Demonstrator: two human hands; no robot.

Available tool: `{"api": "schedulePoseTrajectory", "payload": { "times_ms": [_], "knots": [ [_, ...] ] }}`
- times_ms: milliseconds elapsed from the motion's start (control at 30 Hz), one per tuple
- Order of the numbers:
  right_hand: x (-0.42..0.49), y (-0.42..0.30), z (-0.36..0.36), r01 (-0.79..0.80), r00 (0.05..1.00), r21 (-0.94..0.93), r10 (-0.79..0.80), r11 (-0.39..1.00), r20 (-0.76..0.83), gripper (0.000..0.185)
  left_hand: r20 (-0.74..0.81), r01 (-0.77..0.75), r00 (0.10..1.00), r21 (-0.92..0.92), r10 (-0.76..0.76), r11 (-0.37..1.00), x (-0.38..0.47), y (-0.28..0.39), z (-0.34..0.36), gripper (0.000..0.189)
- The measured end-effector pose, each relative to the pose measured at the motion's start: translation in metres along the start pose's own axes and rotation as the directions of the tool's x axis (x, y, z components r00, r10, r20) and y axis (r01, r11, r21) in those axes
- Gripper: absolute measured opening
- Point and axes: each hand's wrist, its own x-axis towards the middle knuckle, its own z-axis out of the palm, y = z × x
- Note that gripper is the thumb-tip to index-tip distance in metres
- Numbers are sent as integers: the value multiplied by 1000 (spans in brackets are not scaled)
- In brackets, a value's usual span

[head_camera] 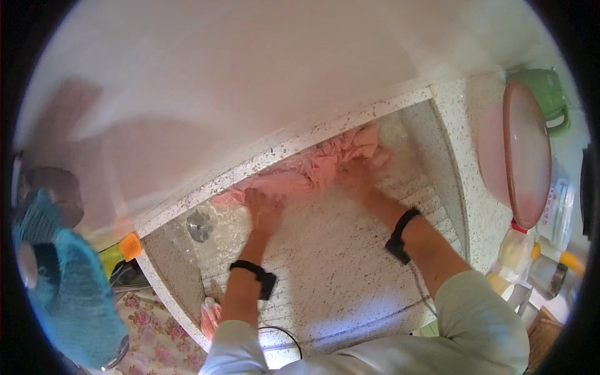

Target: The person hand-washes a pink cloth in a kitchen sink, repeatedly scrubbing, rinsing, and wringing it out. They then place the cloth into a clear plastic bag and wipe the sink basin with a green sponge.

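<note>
A wet pink cloth (323, 161) lies bunched along the far side of a speckled stone wash basin (328, 243) with a ribbed floor. My left hand (266, 206) is on the cloth's left part, blurred. Farther right, my right hand (358, 178) is at the cloth's other end, also blurred. Whether the fingers of either hand are closed on the cloth cannot be made out. Both wrists wear black straps with small black boxes. A metal drain fitting (200, 226) sits in the basin's far left corner, in shallow water.
A blue-green knitted cloth (75, 290) hangs at the left, near an orange sponge-like block (130, 247). A pink-and-white item (210, 316) is by the basin's near left edge. On the right ledge stand a pink-rimmed basin (528, 154), a green mug (539, 96) and several containers.
</note>
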Motion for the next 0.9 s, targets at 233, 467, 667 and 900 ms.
{"api": "schedulePoseTrajectory", "payload": {
  "times_ms": [233,467,667,900],
  "knots": [
    [-68,5,-6,453,882,-101,-462,886,-93,26,-8,-225,973,-241,230,944,-103,4,-4,40],
    [-160,-50,-62,-108,976,375,26,921,216,26,300,194,954,-660,17,726,-214,48,-90,35],
    [-200,-87,-80,544,822,-163,-484,823,301,24,53,205,973,-641,-224,740,-279,50,-84,24],
    [-188,-92,-97,235,939,-412,-315,880,-137,19,36,205,973,-589,-228,781,-275,69,-199,22]
  ]
}}
